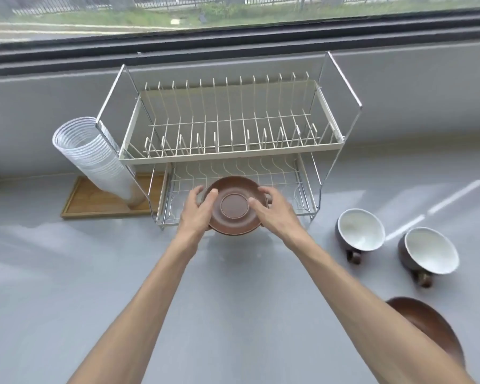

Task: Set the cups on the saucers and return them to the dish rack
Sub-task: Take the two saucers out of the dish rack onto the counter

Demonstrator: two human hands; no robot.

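A brown saucer (234,207) is held at the front of the lower tier of the two-tier wire dish rack (233,155), with what looks like a second saucer under it. My left hand (198,210) grips its left rim and my right hand (272,210) its right rim. Two brown cups with white insides stand on the grey counter to the right, one cup (360,231) nearer the rack and the other cup (428,252) further right. Another brown saucer (432,325) lies at the lower right, partly hidden by my right forearm.
A stack of clear plastic cups (94,156) leans against the rack's left side over a wooden tray (94,203). The rack's upper tier holds nothing. A window ledge (233,59) runs behind the rack. Grey counter (67,273) spreads in front.
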